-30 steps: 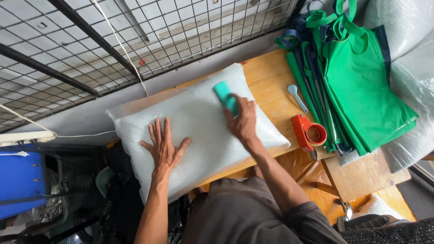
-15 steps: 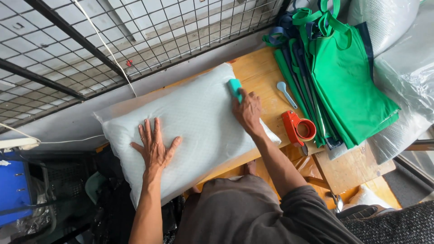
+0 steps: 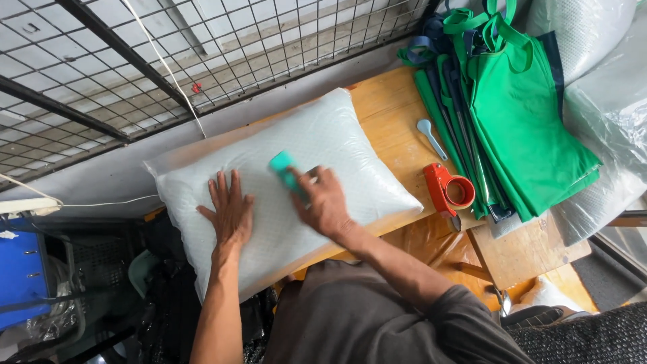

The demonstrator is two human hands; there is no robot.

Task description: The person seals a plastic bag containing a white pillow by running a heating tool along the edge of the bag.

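Left hand (image 3: 230,210) lies flat, palm down, fingers spread, on the lower-left part of a plump white plastic-wrapped pillow pack (image 3: 283,182); it grips nothing, just presses on the surface. Right hand (image 3: 325,202) is closed around a small teal block (image 3: 286,168), maybe a scraper or sponge, can't tell which; fingers are curled over its near end, the far end sticks out toward the top left and touches the pack near its middle. The two hands are near each other, not touching. The pack lies tilted across the left end of a wooden table (image 3: 391,114), its left corner hanging past the table edge, its far long side close to a grey ledge under a wire mesh fence (image 3: 202,54). Right of the pack, well apart from both hands: a red tape dispenser (image 3: 448,189) with a roll in it, on the wood just beside the pack's right corner; a pale blue plastic spoon-shaped tool (image 3: 430,137) beyond it; and a stack of green fabric bags (image 3: 526,121) with dark blue trim, overlapping the table's right end. Bubble wrap (image 3: 606,135) lies at the far right. A blue box (image 3: 23,269) sits low on the left, off the table.
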